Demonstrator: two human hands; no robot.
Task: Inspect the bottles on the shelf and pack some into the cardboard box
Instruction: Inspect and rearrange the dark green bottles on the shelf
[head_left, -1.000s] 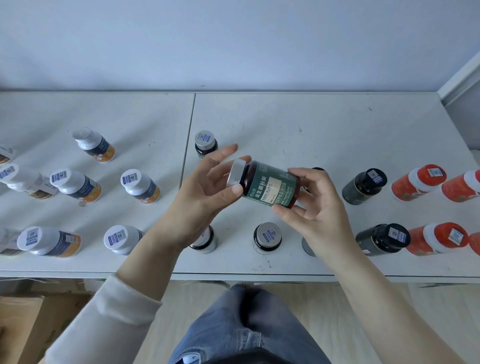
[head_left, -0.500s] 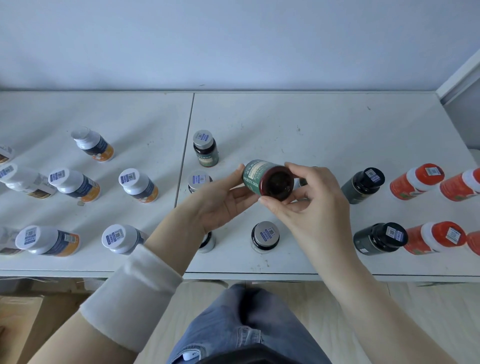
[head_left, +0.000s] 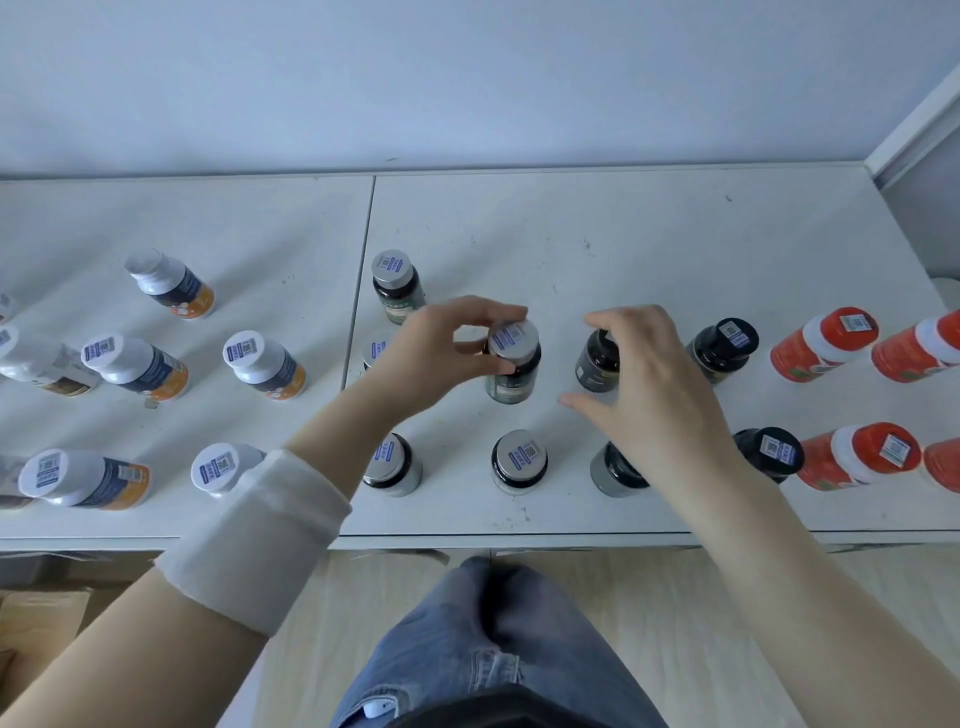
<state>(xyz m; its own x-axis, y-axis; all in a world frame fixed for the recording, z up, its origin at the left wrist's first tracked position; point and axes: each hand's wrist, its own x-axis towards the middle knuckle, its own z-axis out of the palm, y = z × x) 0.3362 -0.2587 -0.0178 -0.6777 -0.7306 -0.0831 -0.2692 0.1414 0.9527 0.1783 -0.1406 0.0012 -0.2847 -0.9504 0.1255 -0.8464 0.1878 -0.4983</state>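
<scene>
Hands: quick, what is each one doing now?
Left hand: pinching the silver-capped bottle by its cap.
Right hand: over a dark bottle; grip cannot be told.

Cool, soft daylight lights the scene evenly. The white shelf (head_left: 519, 234) is bright and matte, and the bottles (head_left: 265, 364) throw only faint, diffuse shadows on it. The right hand (head_left: 649, 379) is slightly blurred. Wide-angle distortion bows the shelf's back edge and tips the bottles outward near its left and right ends. Fine detail on the labels is soft.

black bottle (head_left: 597, 366) half behind fingers (head_left: 643, 326)
</scene>
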